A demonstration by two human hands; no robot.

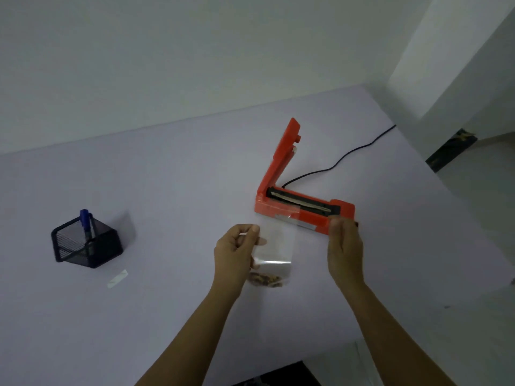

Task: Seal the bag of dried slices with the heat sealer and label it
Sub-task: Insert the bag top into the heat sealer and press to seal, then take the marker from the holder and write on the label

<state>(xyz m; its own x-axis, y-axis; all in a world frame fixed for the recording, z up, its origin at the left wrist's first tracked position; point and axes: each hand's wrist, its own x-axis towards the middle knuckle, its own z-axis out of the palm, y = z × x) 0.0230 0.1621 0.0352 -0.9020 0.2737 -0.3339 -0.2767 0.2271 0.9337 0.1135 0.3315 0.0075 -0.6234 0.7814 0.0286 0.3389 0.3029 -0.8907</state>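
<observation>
Feeds clear bag [276, 246], pinched in fingers of left hand [234, 253], to open heat sealer [278, 208]; fingers of right hand [345, 249] curled, hold unclear; needs mouth across sealing bar [302, 203].

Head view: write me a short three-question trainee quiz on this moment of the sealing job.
1. True or false: the sealer's arm is pressed down on the bag.
2. The blue pen stands in: A) the mesh holder; B) a mug; C) a drawer.
3. Fill in: the bag is pinched at its edge by the ___ hand.
Key: 1 false, the arm stands raised; 2 A; 3 left, the left hand pinches it.
</observation>
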